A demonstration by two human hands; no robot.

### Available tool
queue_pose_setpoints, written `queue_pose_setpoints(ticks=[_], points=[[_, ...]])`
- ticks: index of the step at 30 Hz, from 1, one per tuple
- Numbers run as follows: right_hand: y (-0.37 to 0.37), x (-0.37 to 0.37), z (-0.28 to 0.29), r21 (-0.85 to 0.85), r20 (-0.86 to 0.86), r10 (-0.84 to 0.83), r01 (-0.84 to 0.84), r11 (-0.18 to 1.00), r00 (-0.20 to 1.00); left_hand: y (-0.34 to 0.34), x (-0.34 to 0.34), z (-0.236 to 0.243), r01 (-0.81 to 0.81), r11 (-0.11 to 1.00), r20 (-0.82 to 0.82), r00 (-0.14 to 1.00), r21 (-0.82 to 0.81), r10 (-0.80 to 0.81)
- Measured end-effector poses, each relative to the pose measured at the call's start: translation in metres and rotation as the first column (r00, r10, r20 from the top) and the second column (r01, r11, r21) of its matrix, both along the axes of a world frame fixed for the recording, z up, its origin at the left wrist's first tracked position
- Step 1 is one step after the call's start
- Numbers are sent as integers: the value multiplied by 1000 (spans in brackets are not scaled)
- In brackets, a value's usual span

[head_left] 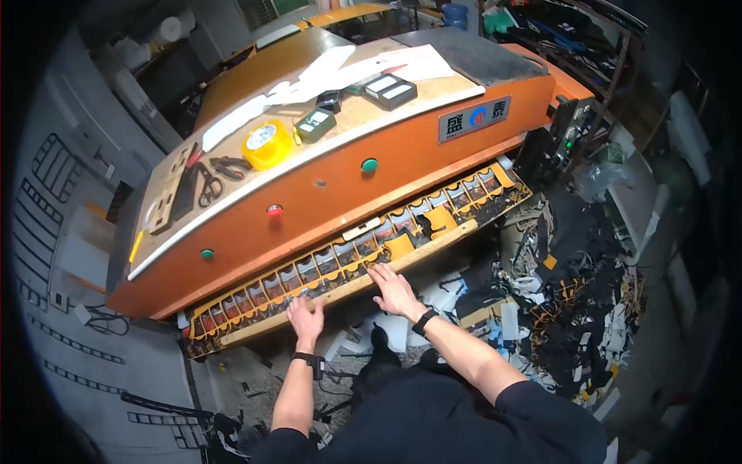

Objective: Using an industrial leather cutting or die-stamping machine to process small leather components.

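Below the orange machine [321, 203] runs a long tray with a row of yellow, curved dividers [398, 243] and a pale wooden rail [332, 298] along its front. My left hand [307, 315] rests at that rail, fingers spread over its edge toward the dividers. Farther right, my right hand [393, 286] lies with fingers outstretched at the same rail, fingertips at the yellow pieces. Neither hand appears to hold anything. Green buttons [369, 165] and a red button [274, 211] sit on the machine's front. Dark scraps lie among the dividers.
On the machine top are yellow tape [264, 147], scissors [209, 185], pliers [230, 168], paper and small boxes [390, 90]. A heap of fabric scraps [556, 309] covers the floor at right. Black ladder-like strips [73, 371] and cables [108, 321] lie at left. A shelf [564, 31] stands behind.
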State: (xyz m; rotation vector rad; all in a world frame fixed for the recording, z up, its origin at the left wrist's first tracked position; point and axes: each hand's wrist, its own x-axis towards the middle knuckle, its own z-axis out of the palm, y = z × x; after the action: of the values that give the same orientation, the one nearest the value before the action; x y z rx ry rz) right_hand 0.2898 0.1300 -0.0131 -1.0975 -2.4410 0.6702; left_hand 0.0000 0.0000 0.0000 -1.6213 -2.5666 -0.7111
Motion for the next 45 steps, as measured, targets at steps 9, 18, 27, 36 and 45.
queue_pose_setpoints(ticks=[9,18,27,36,45], points=[[83,-8,47,-92,-333,-434,429,899,837,115,-1,56,392,903,17,916,175,-400],[159,-20,72,-226,284,-343,411,883,895,175,-10,30,447,836,89,892,-318,-443],[149,30,39,-767,-150,-559,261,586,815,137,-7,10,487,873,199,859,-34,-472],[98,-72,55,-292,-16,-279,262,920,960,119,-23,-19,251,890,514,743,380,-429],[89,-72,48,-436,-69,-361,297,849,930,122,-10,-15,279,924,373,854,260,-363]])
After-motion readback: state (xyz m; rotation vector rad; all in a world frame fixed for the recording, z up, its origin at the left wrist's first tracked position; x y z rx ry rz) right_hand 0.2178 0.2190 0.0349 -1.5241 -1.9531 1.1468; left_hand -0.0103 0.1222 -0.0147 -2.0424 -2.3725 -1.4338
